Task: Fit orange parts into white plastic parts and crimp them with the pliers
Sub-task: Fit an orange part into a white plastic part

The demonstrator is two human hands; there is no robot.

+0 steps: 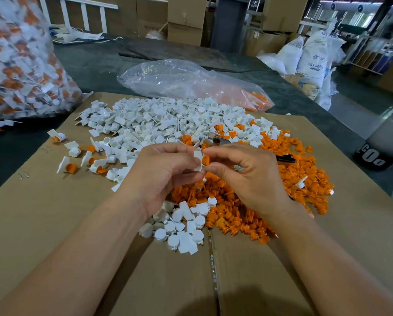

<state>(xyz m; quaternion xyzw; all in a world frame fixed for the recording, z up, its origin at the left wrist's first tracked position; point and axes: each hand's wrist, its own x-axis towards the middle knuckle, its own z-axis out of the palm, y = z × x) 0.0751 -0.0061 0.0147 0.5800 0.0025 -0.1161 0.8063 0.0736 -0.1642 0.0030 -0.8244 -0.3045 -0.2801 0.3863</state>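
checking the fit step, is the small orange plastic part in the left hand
No, the right hand pinches the orange plastic part, while the left hand holds the white plastic part.

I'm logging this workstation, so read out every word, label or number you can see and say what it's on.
"ABS RESIN" on the white sack at far right; the line beneath it is too blurred to read.
"CO", uncertain, in large white letters on the black object low at the right of the view.
Print on the cardboard box at the back: too blurred.
Marking on the black pliers handle: too small.
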